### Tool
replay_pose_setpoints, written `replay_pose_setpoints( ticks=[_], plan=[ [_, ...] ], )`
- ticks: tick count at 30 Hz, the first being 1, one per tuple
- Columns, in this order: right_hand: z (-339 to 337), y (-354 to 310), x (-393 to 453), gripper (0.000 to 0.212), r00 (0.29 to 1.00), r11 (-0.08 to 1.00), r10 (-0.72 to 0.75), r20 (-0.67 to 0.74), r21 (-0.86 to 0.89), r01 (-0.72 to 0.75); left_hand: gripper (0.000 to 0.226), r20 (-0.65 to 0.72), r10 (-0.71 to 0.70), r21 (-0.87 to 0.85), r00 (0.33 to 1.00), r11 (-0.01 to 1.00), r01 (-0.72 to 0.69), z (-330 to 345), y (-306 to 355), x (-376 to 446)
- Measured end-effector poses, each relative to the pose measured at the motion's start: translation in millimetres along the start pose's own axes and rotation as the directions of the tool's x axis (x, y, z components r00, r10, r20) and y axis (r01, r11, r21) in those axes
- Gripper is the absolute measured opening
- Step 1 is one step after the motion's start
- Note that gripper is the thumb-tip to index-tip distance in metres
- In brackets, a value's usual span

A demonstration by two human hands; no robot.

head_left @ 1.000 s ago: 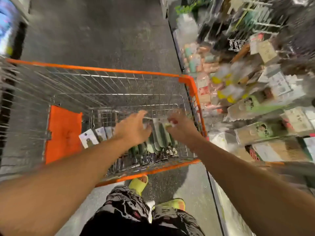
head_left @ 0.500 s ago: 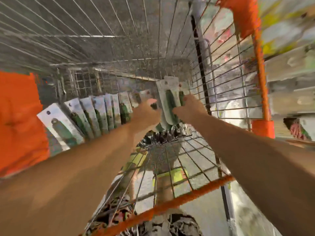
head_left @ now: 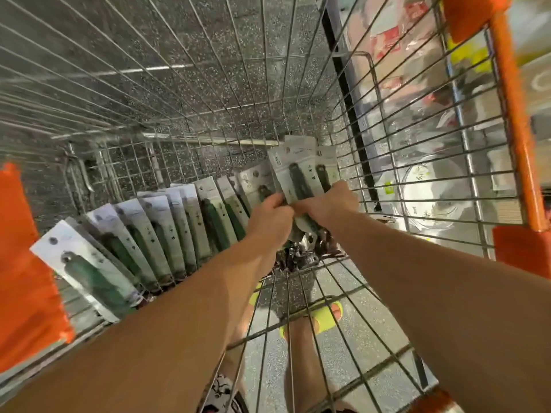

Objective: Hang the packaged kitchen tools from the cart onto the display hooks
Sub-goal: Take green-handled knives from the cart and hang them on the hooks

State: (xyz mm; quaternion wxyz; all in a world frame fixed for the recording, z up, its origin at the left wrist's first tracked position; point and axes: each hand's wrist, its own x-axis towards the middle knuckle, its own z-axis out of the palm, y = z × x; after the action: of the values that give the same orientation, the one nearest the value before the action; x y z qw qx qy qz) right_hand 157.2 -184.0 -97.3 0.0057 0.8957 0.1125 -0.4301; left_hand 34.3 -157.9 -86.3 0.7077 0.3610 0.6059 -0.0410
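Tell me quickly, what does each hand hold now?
Left hand: grips packaged tools in the row.
Right hand: grips a raised bunch of packaged tools.

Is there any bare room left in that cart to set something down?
Yes: the cart floor beyond the row of packaged tools lies bare up to the far wire wall. It is crowded along the near wall, where both hands grip packs.

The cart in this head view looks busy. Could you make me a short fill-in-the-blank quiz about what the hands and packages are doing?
1. The packaged tools stand in a row inside a wire cart with ____ corner guards.
2. The right hand grips a small bunch of packages at the row's ____ end.
3. The left hand has its fingers curled on the ____ bunch.
4. The tool handles are dark ____.

Missing words: orange; right; same; green
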Motion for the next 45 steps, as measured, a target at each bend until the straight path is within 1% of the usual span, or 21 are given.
replay_pose_setpoints(
  ticks=[1,5,7,9,11,13,15,17,19,20,23,25,26,28,30,33,35,37,39,41,45],
  plan=[
    [-1.7,1.9,0.4,0.100,1.000,1.000,-0.010,-0.010,0.008,0.010,0.041,0.010,0.003,-0.001,1.000,1.000,-0.003,0.2,-0.9,-1.1],
    [-11.5,10.2,4.7,0.076,0.998,0.997,-0.041,-0.047,0.056,0.044,0.043,0.006,0.026,-0.016,1.000,1.000,-0.026,0.6,3.4,-6.3],
    [-13.8,15.2,8.8,0.074,0.998,0.987,-0.041,-0.044,0.152,0.047,0.048,-0.002,0.020,-0.044,1.000,0.999,-0.020,3.2,-0.6,-3.6],
    [-15.9,17.2,7.6,0.066,0.998,0.959,-0.060,0.001,0.277,0.058,0.048,-0.020,0.008,-0.075,1.000,0.997,-0.010,5.8,1.0,-8.2],
    [-18.3,19.4,5.8,0.060,0.996,0.943,-0.085,0.024,0.324,0.073,0.044,-0.045,-0.005,-0.116,0.999,0.993,0.000,8.0,1.2,-7.3],
    [-20.3,20.4,2.3,0.059,0.994,0.932,-0.106,0.024,0.350,0.091,0.038,-0.093,-0.023,-0.137,0.995,0.991,0.010,8.3,1.0,-5.6],
    [-23.2,19.0,-1.3,0.057,0.990,0.930,-0.137,0.019,0.346,0.122,0.031,-0.136,-0.019,-0.107,0.990,0.994,0.004,9.7,1.0,-4.3],
    [-27.9,16.6,-2.3,0.062,0.985,0.916,-0.165,0.042,0.376,0.137,0.022,-0.169,-0.005,-0.097,0.986,0.995,-0.012,10.1,2.6,-4.9],
    [-34.3,13.1,-4.7,0.070,0.981,0.886,-0.174,0.087,0.448,0.117,0.014,-0.200,0.000,-0.141,0.980,0.990,-0.029,7.5,3.5,-7.9],
    [-36.9,11.9,-6.4,0.066,0.980,0.878,-0.176,0.095,0.465,0.112,0.017,-0.216,-0.003,-0.171,0.976,0.985,-0.035,4.8,2.6,-9.9],
    [-45.6,9.5,-13.8,0.024,0.979,0.851,-0.182,0.095,0.514,0.108,0.015,-0.282,-0.009,-0.252,0.959,0.966,-0.065,-4.7,-0.7,-8.8],
    [-50.8,5.6,-19.2,0.016,0.970,0.804,-0.179,0.164,0.592,0.048,0.013,-0.303,-0.017,-0.263,0.953,0.962,-0.067,-8.1,4.7,-14.3],
    [-51.7,3.3,-20.7,0.017,0.958,0.785,-0.186,0.221,0.620,0.009,0.017,-0.276,-0.018,-0.281,0.961,0.958,-0.063,-7.9,6.3,-14.9],
    [-49.5,-2.0,-23.3,0.018,0.921,0.794,-0.213,0.326,0.607,-0.031,0.027,-0.136,-0.002,-0.302,0.991,0.953,-0.040,-4.4,9.1,-18.2],
    [-45.2,-5.4,-23.1,0.022,0.903,0.818,-0.228,0.365,0.574,-0.026,0.030,-0.055,0.002,-0.277,0.999,0.961,-0.017,1.4,10.1,-21.5],
    [-38.2,-5.7,-18.0,0.045,0.919,0.860,-0.196,0.343,0.510,-0.007,0.030,-0.090,-0.023,-0.208,0.996,0.978,0.004,2.6,5.6,-16.6],
    [-34.1,-4.1,-16.8,0.056,0.929,0.877,-0.146,0.339,0.479,-0.037,0.027,-0.191,-0.010,-0.109,0.982,0.994,-0.011,0.1,-1.3,-12.9],
    [-26.4,0.7,-15.1,0.051,0.938,0.900,-0.114,0.326,0.433,-0.041,0.024,-0.225,-0.040,-0.129,0.974,0.992,0.011,-2.6,-8.1,-10.9],
    [-17.5,5.3,-13.9,0.045,0.955,0.922,-0.105,0.277,0.387,-0.011,0.029,-0.159,-0.061,-0.157,0.985,0.987,0.036,-2.7,-11.6,-12.7],
    [-11.0,7.6,-12.7,0.048,0.965,0.919,-0.108,0.238,0.394,0.006,0.033,-0.119,-0.044,-0.117,0.992,0.993,0.030,-3.1,-11.7,-11.9],
    [-7.6,8.7,-12.0,0.043,0.972,0.933,-0.141,0.188,0.354,0.067,0.024,-0.102,-0.057,-0.058,0.993,0.997,0.052,1.2,-7.9,-13.5]
  ],
)
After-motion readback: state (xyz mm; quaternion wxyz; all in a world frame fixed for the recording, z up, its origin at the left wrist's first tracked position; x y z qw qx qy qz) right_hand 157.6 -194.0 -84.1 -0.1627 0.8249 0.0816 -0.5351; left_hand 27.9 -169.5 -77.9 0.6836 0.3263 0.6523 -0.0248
